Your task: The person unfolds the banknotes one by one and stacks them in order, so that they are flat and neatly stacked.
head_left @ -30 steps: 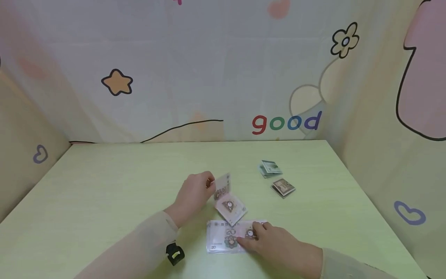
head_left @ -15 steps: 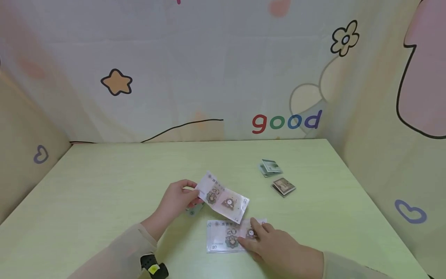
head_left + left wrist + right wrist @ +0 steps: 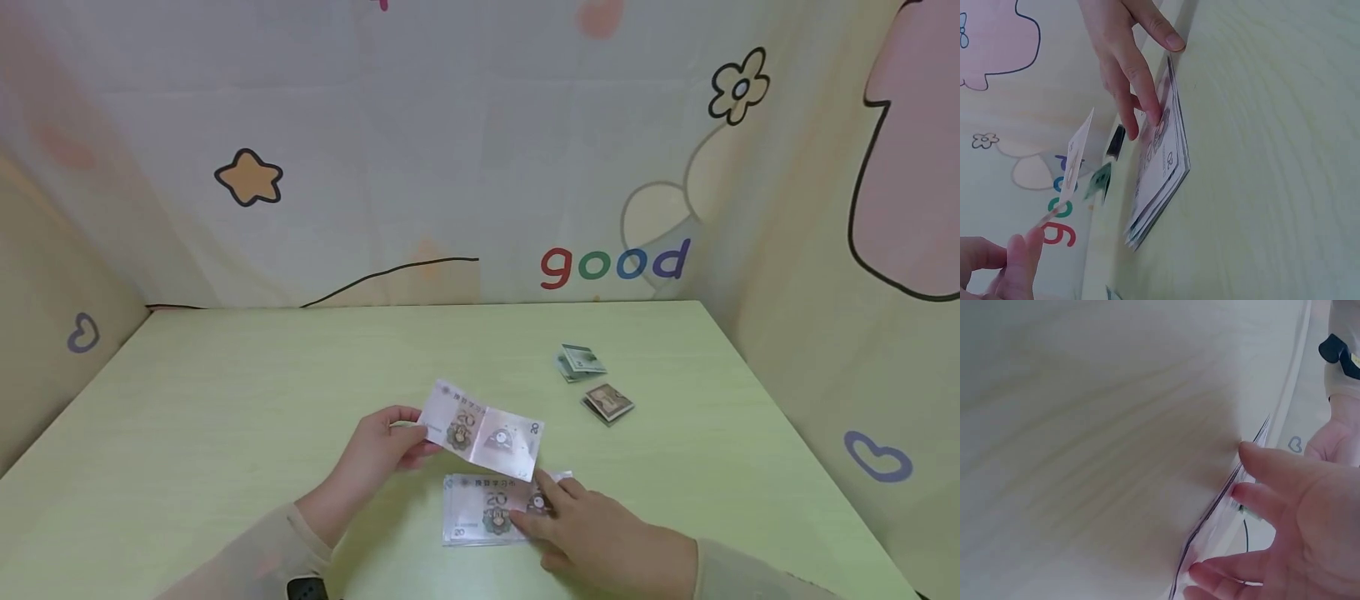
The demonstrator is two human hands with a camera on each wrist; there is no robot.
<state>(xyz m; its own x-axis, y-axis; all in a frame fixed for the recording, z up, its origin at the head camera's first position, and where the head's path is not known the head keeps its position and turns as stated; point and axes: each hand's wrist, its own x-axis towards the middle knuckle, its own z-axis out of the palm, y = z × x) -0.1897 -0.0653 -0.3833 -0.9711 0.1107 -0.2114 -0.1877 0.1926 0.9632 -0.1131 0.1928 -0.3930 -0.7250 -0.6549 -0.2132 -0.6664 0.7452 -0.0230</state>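
My left hand pinches a creased pinkish 20 banknote by its left end, raised and tilted above the table. Below it lies a stack of similar 20 banknotes, its edges slightly uneven in the left wrist view. My right hand rests on the right part of this stack, fingers spread and fingertips pressing the top note. In the right wrist view, the thumb of the right hand reaches the long edge of the stack. The raised note's lower right corner comes close to the right index finger.
A folded green banknote and a folded brown banknote lie farther back on the right. At the left wrist view's bottom, a bit of a greenish note shows. Printed cloth borders the pale table.
My left hand has come left and down, pulling the folded 20 banknote out flatter and bringing it over the stack's far edge. The right hand stays on the stack.
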